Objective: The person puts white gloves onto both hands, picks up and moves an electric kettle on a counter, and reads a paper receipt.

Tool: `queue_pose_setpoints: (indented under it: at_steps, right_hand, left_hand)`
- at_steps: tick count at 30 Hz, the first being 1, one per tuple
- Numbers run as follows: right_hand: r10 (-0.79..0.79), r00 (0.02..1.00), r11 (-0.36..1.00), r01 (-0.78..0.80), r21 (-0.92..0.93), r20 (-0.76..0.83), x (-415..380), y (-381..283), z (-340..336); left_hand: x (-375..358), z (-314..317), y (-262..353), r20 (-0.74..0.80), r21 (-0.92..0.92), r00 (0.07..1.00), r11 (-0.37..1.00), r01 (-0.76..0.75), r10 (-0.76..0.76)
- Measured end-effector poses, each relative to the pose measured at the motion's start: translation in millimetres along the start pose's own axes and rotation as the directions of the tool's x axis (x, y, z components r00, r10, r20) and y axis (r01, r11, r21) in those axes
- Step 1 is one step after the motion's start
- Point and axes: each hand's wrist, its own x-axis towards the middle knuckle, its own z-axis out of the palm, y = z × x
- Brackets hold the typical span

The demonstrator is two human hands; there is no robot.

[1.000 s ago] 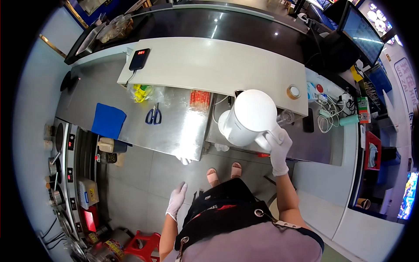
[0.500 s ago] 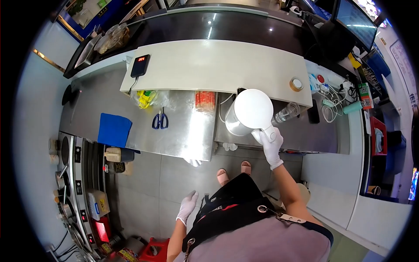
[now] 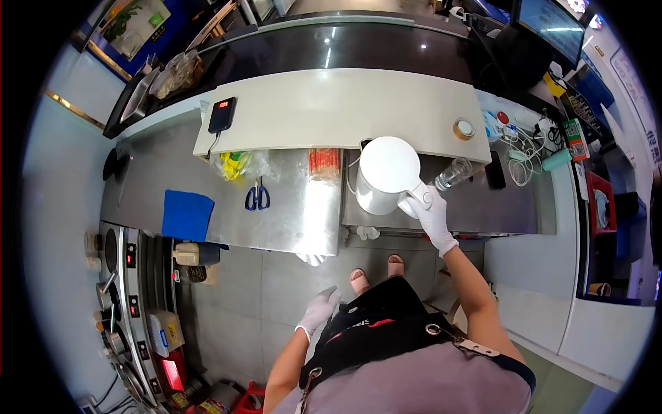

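My right hand point(image 3: 433, 215), gloved in white, has its fingers point(image 3: 418, 207) clenched around the handle of the white kettle point(image 3: 386, 174). The kettle stands on the steel table point(image 3: 296, 207), at the near edge of the right-hand section, its closed lid facing up at me. Whether its base sits flat on the surface or is raised a little, I cannot tell.

My left hand point(image 3: 318, 312), also gloved, hangs low beside my black apron point(image 3: 386, 331), over the grey floor tiles; its fingers are loose and grasp nothing.

Just right of the kettle a clear plastic bottle point(image 3: 455, 172) lies on its side, and past it a dark phone point(image 3: 494, 170) rests flat. Further right there is a tangle of white cables point(image 3: 523, 160) and a mint-green cylinder point(image 3: 556, 161).

Left of the kettle, under the far shelf, a bundle of orange sticks point(image 3: 324, 163) lies on the table, then blue-handled scissors point(image 3: 257, 197), a clear bag with yellow contents point(image 3: 234, 164), and a blue cloth point(image 3: 187, 214) near the left end.

Above the table runs a white shelf point(image 3: 345, 110). A small black digital timer point(image 3: 222, 114) with red digits sits at its left end, and a roll of tape point(image 3: 464, 127) near its right end.

My sandalled feet point(image 3: 376, 272) show below the table edge.
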Motion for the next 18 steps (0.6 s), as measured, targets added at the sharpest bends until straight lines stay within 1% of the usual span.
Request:
queue_pose_setpoints:
  at_steps: [2,3,4,5,6,7,8,9,10,12,14,15,18]
  right_hand:
    - [0.036,0.997,0.999,-0.034,-0.034,0.075,-5,-17,-14]
    - [-0.111,0.990,0.991,0.117,-0.069,0.084,-10,-11,-24]
    - [-0.149,0.987,0.989,0.148,0.019,0.052,-14,13,-29]
    - [-0.077,0.994,0.995,0.082,0.059,-0.078,-16,31,-37]
    - [-0.003,0.979,0.993,0.026,0.111,-0.202,-16,44,-45]
    - [0.057,0.939,0.998,-0.051,0.025,-0.338,-12,51,-53]
    - [0.106,0.878,0.989,-0.144,-0.046,-0.466,-5,61,-60]
    - [0.002,0.865,0.993,-0.061,-0.102,-0.502,6,71,-62]
    - [-0.096,0.863,0.981,-0.002,-0.193,-0.496,17,85,-64]
    - [-0.136,0.866,0.964,0.003,-0.267,-0.481,40,94,-60]
    - [-0.005,0.852,0.964,-0.135,-0.229,-0.523,57,98,-53]
    - [-0.022,0.837,0.969,-0.117,-0.218,-0.547,62,100,-49]
    - [-0.019,0.821,0.979,-0.100,-0.176,-0.570,68,111,-44]
  left_hand:
    - [2,4,-5,-0.007,-0.009,1.000,1.000,-0.005,0.005]
    - [3,8,-13,-0.018,-0.009,1.000,1.000,-0.021,0.021]
    - [4,9,-18,-0.027,-0.006,0.999,0.999,-0.039,0.039]
    - [2,9,-20,-0.051,-0.061,0.998,0.997,-0.037,0.034]
    - [2,9,-21,-0.069,-0.089,0.998,0.996,-0.018,0.012]
    - [0,10,-23,-0.087,-0.118,0.996,0.993,0.006,-0.016]
    - [-3,12,-27,-0.104,-0.148,0.993,0.988,0.035,-0.051]
    - [-5,13,-30,-0.100,-0.135,0.993,0.990,0.049,-0.063]
    - [-5,13,-31,-0.101,-0.123,0.992,0.991,0.061,-0.073]
    - [1,12,-27,-0.113,-0.090,0.991,0.994,0.065,-0.075]
    - [0,11,-11,-0.127,-0.056,0.990,0.997,0.061,-0.067]
    - [0,12,0,-0.129,-0.066,0.988,0.994,0.082,-0.090]
    - [13,25,13,-0.161,-0.064,0.985,0.996,0.057,-0.066]
